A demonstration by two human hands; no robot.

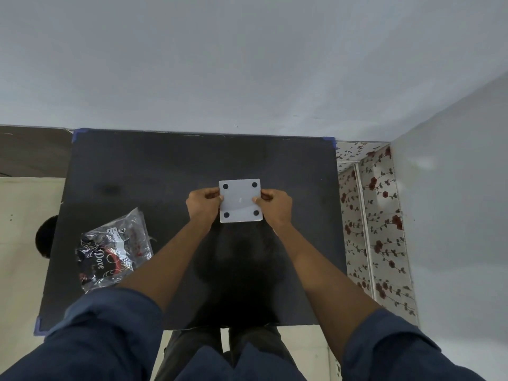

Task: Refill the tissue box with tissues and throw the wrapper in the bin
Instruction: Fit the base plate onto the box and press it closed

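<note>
A square grey tissue box (240,200) sits upside down in the middle of the black table (165,166), its base with four round black feet facing up. My left hand (204,204) grips its left edge and my right hand (275,206) grips its right edge, thumbs pressed on the base. A crumpled clear plastic wrapper (114,250) with dark "Dove" print lies on the table's left side, apart from both hands. No loose tissues show.
A round dark object (45,239), partly hidden by the table's left edge, stands on the pale floor. A rose-patterned fabric cabinet (376,224) stands against the table's right side. White walls close off the back and right.
</note>
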